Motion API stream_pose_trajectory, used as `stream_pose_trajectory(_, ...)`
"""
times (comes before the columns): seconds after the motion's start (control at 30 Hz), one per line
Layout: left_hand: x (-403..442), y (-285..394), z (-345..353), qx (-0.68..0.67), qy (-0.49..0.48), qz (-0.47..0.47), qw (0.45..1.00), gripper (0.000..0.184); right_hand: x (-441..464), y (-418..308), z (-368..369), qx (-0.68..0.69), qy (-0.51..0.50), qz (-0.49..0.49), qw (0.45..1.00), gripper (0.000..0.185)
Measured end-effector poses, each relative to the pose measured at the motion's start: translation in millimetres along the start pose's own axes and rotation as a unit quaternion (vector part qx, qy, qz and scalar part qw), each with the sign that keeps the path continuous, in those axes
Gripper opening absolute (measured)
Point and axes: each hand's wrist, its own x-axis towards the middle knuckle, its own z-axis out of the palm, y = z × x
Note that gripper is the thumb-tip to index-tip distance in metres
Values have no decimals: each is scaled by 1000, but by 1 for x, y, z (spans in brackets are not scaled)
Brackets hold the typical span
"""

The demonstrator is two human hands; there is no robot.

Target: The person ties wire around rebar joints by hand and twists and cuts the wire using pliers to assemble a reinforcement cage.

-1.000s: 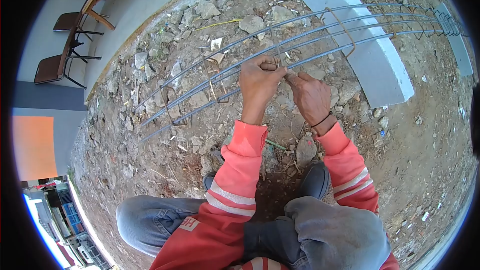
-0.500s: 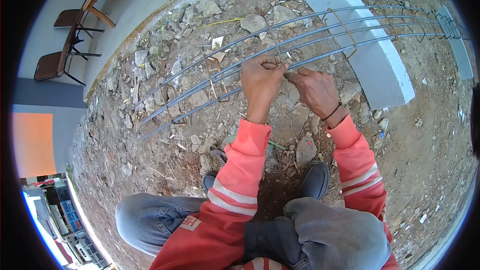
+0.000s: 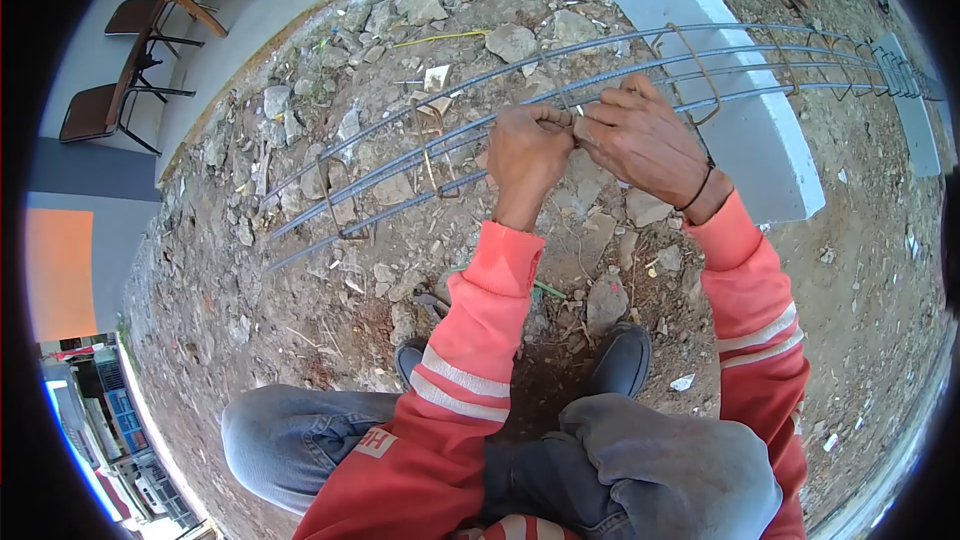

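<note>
Well, my left hand and right hand are curled tight at the rebar cage, their hold hidden; it passes over the grey slab's long edges. My sleeve patch begins "H".

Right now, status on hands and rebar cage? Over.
Left hand, right hand: fingers curled, close together at the rebar cage. Cage crosses pale slab in view. Nothing visibly blocking either hand.
</note>
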Motion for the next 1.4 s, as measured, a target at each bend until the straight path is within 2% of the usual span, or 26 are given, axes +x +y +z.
stream_pose_trajectory(0.07, 4, -5, -2, -5, -8, -5, 1000, 16, 0, 2, 1, 10, 0, -9, 1000, 10)
stream_pose_trajectory(0.17, 6, -10, -8, -62, -32, 10, 997, 15, -9, -1, -2, 70, -38, 43, 996, 12)
stream_pose_trajectory(0.23, 6, -13, -11, -98, -55, 28, 993, 18, -11, -7, -7, 112, -91, 116, 983, 15)
stream_pose_trajectory(0.27, 5, -14, -11, -97, -56, 26, 993, 18, -11, -9, -7, 114, -92, 117, 982, 15)
stream_pose_trajectory(0.37, 0, -9, -11, -89, -44, 25, 995, 19, -10, -10, -5, 98, -87, 122, 984, 15)
stream_pose_trajectory(0.43, 1, -9, -9, -59, -27, 46, 997, 22, -7, -2, -2, 73, -21, 101, 992, 14)
stream_pose_trajectory(0.53, 1, -9, -8, -57, -17, 30, 998, 23, -2, 3, 2, 87, 22, 105, 990, 14)
stream_pose_trajectory(0.77, 4, -16, -5, -95, -28, -3, 995, 23, 5, 10, 26, 75, 3, 181, 981, 14)
stream_pose_trajectory(0.83, 3, -17, -6, -99, -33, 2, 995, 23, 9, 6, 36, 85, -17, 250, 964, 16)
stream_pose_trajectory(0.87, 3, -17, -5, -97, -34, 2, 995, 23, 12, 5, 39, 85, -17, 252, 964, 16)
stream_pose_trajectory(0.93, 0, -13, -5, -104, -35, -6, 994, 19, 21, 1, 41, 41, -94, 332, 938, 16)
stream_pose_trajectory(1.07, -5, -5, -7, -92, -37, 1, 995, 18, 21, -4, 26, -2, -101, 349, 932, 22)
stream_pose_trajectory(1.1, -6, -4, -8, -79, -31, 11, 996, 18, 15, -9, 26, -41, 78, 327, 941, 26)
stream_pose_trajectory(1.13, -6, -3, -8, -67, -25, 20, 997, 17, 8, -15, 25, -59, 167, 312, 933, 28)
stream_pose_trajectory(1.17, -6, -5, -7, -67, -26, 20, 997, 17, 1, -21, 24, -79, 254, 293, 918, 31)
stream_pose_trajectory(1.23, -6, -9, -4, -85, -11, 30, 996, 17, -19, -37, 19, -62, 314, 399, 859, 43)
stream_pose_trajectory(1.27, -6, -9, -4, -84, -13, 30, 996, 17, -32, -45, 34, -63, 313, 401, 859, 43)
stream_pose_trajectory(1.3, -7, -6, -5, -83, -11, 31, 996, 17, -48, -53, 63, 208, 273, 471, 813, 41)
stream_pose_trajectory(1.33, -8, -5, -5, -81, -10, 32, 996, 18, -58, -57, 80, 461, 212, 503, 699, 40)
stream_pose_trajectory(1.37, -7, -6, -5, -79, -15, 33, 996, 18, -58, -58, 82, 460, 214, 508, 696, 40)
stream_pose_trajectory(1.4, -6, -7, -5, -83, -14, 33, 996, 18, -57, -57, 84, 685, 225, 470, 509, 32)
